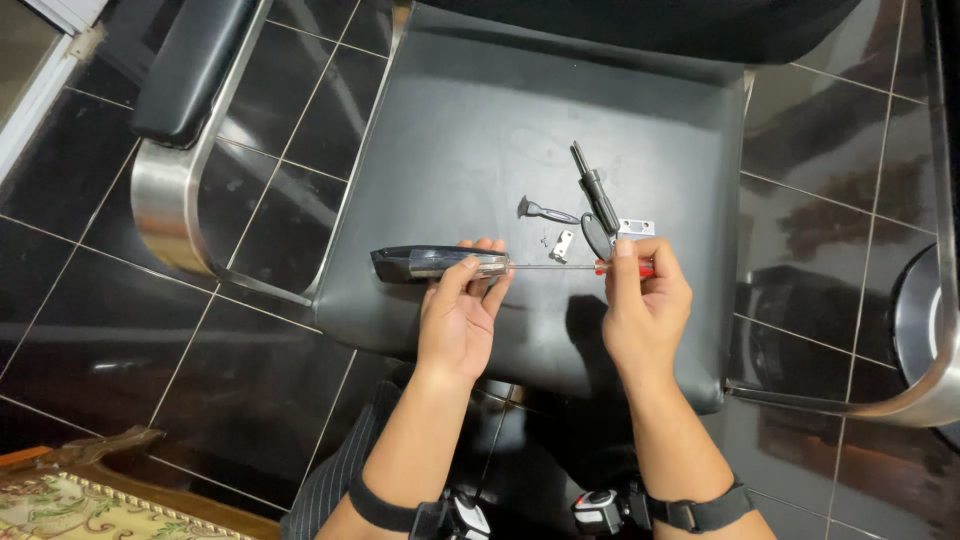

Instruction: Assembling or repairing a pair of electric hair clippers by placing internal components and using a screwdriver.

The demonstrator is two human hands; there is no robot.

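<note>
The left hand (458, 318) is closed around the dark and clear handle of a screwdriver (440, 263), with thumb and fingers wrapped over the handle's inner end. The thin metal shaft is held level above the seat and runs rightward to a small red tool (622, 267), which is pinched between the thumb and fingers of the right hand (645, 305). Both items are held over the front part of a black chair seat (480, 130). On the seat, just behind the hands, a dark lever handle (597, 200), a small black knob piece (545, 210) and two small metal plates (562, 245) are laid near one another.
</note>
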